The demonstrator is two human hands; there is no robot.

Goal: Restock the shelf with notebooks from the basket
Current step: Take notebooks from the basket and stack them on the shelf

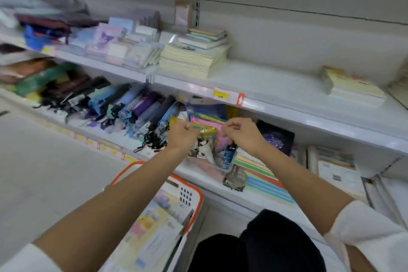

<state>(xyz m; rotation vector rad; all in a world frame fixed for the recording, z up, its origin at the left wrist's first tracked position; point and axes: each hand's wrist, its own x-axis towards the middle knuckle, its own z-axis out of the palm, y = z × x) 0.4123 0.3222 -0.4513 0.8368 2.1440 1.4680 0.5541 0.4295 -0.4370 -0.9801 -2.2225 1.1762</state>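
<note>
Both my hands reach to the lower shelf (198,174). My left hand (182,134) and my right hand (240,133) have curled fingers and together grip a small gold and yellow packet (208,131) among colourful flat items. Below, a white basket with an orange rim (194,192) holds pastel notebooks (154,232). On the upper shelf (276,86) lie a cream notebook stack (194,59) and, at the right, a smaller stack (353,88).
Folded umbrellas (123,108) fill the lower shelf to the left. Striped coloured paper pads (262,174) lie right of my hands, and a dark blue packet (276,137) stands behind them. A wide bare stretch of the upper shelf separates the two notebook stacks. My dark-clothed knees (256,247) are at the bottom.
</note>
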